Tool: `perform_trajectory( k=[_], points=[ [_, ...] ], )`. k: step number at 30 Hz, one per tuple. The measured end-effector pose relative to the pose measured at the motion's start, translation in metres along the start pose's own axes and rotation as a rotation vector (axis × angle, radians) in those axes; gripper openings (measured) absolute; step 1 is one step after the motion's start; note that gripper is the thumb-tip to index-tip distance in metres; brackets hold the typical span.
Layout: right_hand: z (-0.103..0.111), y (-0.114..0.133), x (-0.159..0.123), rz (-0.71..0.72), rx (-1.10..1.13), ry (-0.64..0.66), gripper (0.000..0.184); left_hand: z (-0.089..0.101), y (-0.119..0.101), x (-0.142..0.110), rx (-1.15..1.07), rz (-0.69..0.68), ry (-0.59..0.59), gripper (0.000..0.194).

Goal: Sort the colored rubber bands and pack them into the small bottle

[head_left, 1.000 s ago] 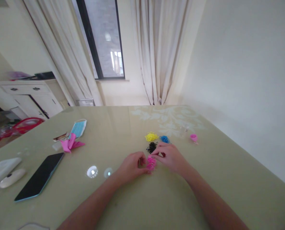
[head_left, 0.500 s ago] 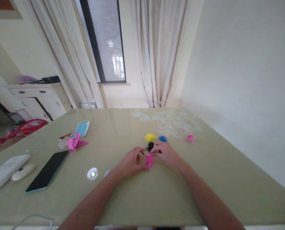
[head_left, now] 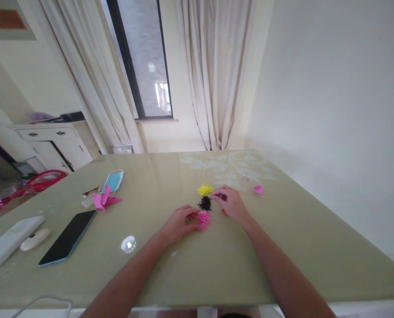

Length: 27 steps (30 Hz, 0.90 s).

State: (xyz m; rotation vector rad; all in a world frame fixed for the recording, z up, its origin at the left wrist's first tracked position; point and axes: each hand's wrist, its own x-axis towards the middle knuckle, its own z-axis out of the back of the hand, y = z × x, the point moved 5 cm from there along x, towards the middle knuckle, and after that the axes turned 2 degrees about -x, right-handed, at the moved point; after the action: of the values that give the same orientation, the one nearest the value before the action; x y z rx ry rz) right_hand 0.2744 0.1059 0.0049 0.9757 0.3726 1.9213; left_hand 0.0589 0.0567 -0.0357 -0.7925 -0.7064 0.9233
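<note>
A small heap of pink bands, perhaps little rubber bands, lies on the table. My left hand rests at its left side, thumb and fingers apart and curved against its edge. Just beyond is a black heap, with a yellow heap behind it. My right hand is at the black heap's right edge, thumb and forefinger pinched together; whatever is between them is too small to make out. Bits of blue show among its fingers, and a speck of orange-red peeks out below the hand.
A small pink cup-like piece stands to the right. On the left lie a dark phone, a white oblong device, a white rounded case, a folded pink paper shape and a blue face mask. A wall borders the right.
My right hand has moved away from the pink heap to the black heap's right edge, now covering most of the blue heap. My left hand stays by the pink heap. The view has shifted slightly.
</note>
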Motion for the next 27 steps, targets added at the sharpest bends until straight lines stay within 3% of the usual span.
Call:
perform_trajectory(
  k=[6, 13, 19, 24, 27],
  points=[
    [0.01, -0.009, 0.001, -0.038, 0.031, -0.131, 0.02, -0.002, -0.003, 0.0, 0.072, -0.027, 0.039, 0.039],
    [0.025, -0.014, 0.0, -0.094, 0.072, -0.323, 0.024, -0.002, -0.001, -0.002, 0.085, -0.025, 0.034, 0.043],
    [0.051, -0.015, -0.005, -0.112, 0.097, -0.637, 0.03, -0.002, -0.001, -0.005, 0.107, -0.045, 0.048, 0.054],
    [0.071, -0.03, -0.012, -0.169, 0.14, -0.9, 0.033, -0.004, -0.004, -0.006, 0.178, -0.102, 0.065, 0.043],
    [0.078, -0.04, -0.015, -0.217, 0.119, -0.994, 0.036, -0.004, -0.004, -0.007, 0.224, -0.109, 0.062, 0.041]
  ],
)
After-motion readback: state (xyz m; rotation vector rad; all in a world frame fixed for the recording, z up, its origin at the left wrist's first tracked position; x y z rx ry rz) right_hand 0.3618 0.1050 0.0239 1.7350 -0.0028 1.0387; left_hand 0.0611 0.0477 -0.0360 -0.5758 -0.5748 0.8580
